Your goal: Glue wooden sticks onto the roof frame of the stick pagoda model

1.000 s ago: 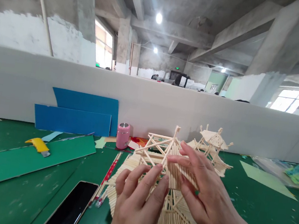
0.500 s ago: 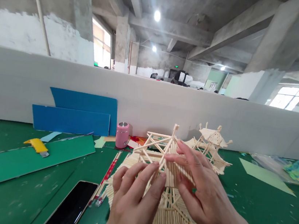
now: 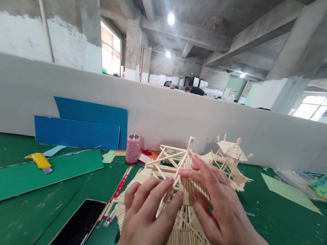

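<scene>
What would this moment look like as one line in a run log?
left hand: fingertips on pale wooden-stick pagoda model | right hand: on its roof panel | behind: smaller stick pagoda

The near face of the stick-built roof model is covered by the left hand and right hand, so the contact of the fingertips with the sticks cannot be made out. The model's base and the phone are cut off by the lower edge. Distant figures beyond the white partition are too small to be told apart.
</scene>
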A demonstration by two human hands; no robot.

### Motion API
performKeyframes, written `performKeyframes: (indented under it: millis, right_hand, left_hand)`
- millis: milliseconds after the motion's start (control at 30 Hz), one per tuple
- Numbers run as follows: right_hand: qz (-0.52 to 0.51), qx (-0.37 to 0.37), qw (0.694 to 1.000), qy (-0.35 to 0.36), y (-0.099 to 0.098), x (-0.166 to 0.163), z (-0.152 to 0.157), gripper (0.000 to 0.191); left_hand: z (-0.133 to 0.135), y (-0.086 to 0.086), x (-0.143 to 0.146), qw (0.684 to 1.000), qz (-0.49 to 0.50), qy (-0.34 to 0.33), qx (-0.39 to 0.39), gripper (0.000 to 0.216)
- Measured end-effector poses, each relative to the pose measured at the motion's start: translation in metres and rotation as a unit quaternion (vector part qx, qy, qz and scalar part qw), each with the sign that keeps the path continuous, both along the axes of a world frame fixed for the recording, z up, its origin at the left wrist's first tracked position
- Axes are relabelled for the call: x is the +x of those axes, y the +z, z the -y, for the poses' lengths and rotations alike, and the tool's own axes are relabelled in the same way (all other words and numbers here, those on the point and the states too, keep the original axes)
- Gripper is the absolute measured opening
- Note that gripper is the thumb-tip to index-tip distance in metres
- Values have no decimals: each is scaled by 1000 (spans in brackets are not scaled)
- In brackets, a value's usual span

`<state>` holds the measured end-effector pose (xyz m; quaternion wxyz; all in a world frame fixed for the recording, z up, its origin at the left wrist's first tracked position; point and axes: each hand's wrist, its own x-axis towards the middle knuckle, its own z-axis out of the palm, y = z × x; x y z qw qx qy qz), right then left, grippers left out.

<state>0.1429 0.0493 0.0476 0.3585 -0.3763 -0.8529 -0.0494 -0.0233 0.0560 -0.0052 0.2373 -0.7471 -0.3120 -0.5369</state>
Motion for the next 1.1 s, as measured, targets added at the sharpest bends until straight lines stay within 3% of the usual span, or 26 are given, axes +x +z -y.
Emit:
performKeyframes:
  millis: [467, 667, 1100]
  right_hand:
    - [-20, 1, 1000, 9, -1, 0, -1, 63]
    - [-82, -4, 996, -18, -3, 3, -2, 64]
    - [-1, 52, 999, 3, -1, -1, -5, 60]
  left_hand:
    - [-2, 1, -2, 1000, -24, 11, 8, 19]
    - [-3, 0, -1, 1000, -5, 1, 2, 21]
    - [-2, 1, -4, 1000, -19, -4, -7, 21]
